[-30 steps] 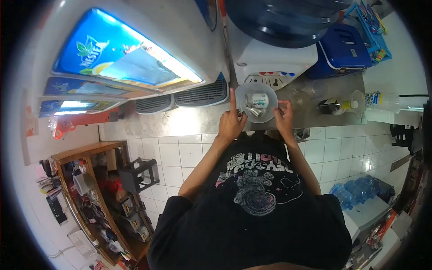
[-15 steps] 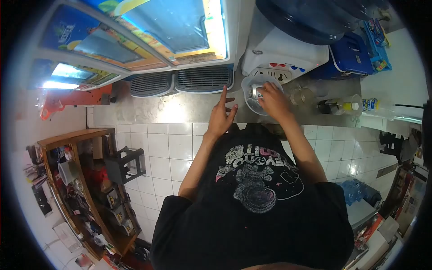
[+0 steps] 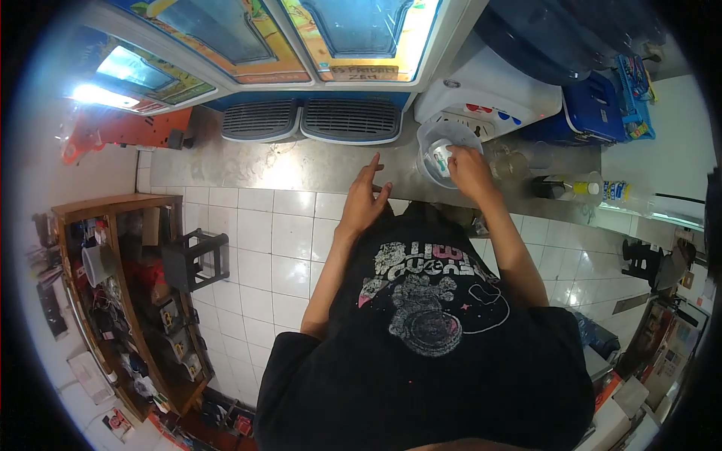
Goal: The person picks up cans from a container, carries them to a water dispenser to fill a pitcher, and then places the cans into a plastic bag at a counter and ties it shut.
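Note:
My right hand (image 3: 471,174) reaches into a clear plastic tub (image 3: 427,137) on the metal counter. Its fingers are closed on a small white can (image 3: 441,160) with printed marks on its side, which sits tilted within the tub's rim. To the left, my left hand (image 3: 365,200) hovers at the counter's front edge with fingers stretched out and nothing in them. A clear glass jar (image 3: 509,164) stands just right of my right hand.
Behind the counter (image 3: 259,164) stand a drink dispenser with black drip trays (image 3: 351,119) and a white water dispenser (image 3: 492,86). A dark bottle with a yellow cap (image 3: 583,187) lies at the right, near a blue cooler box (image 3: 589,109). A black stool (image 3: 197,259) stands on the floor.
My right hand has turned the can in the tub, so its white printed side now shows. The camera view has shifted slightly. My left hand stays stretched out in nearly the same place.

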The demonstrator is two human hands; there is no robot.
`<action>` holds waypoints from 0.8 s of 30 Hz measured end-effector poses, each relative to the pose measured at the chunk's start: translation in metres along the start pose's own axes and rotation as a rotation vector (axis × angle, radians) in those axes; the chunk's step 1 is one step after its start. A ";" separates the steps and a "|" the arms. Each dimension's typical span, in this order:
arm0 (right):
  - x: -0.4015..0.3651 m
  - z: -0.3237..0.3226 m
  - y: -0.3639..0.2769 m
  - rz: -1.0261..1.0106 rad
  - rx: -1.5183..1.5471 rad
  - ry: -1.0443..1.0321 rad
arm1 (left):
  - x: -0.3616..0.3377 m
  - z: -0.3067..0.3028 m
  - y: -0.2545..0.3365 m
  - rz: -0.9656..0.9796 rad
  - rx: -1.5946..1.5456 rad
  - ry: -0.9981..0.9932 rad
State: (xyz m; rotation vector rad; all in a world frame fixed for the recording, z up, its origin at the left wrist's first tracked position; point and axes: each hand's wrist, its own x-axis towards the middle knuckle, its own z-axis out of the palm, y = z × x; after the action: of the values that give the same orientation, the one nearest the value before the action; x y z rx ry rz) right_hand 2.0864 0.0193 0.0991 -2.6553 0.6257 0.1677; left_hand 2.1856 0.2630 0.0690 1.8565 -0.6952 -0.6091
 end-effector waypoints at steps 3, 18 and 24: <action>-0.003 0.001 -0.002 0.004 0.004 0.122 | -0.004 -0.004 -0.001 -0.011 -0.002 0.016; 0.008 0.013 -0.005 -0.110 -0.068 -0.027 | -0.006 -0.011 -0.009 0.046 0.067 -0.106; 0.006 0.010 0.003 0.092 -0.095 0.031 | -0.016 -0.017 -0.016 0.020 0.051 -0.070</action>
State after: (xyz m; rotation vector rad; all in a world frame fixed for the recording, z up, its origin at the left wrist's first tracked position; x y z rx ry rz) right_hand 2.0901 0.0184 0.0871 -2.7263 0.7693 0.1876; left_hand 2.1888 0.2905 0.0620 1.8808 -0.7809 -0.6507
